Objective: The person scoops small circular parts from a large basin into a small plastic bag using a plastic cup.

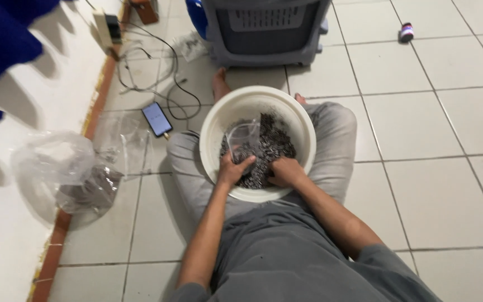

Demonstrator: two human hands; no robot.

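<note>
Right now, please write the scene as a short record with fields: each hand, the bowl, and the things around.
left hand: holds a small clear bag at the edge of the pile
right hand: pressed into the small dark pieces
bowl: white, round, resting on the person's lap
floor, left side: phone on a cable, large clear bags by the wall
floor, far side: grey crate, small bottle
</note>
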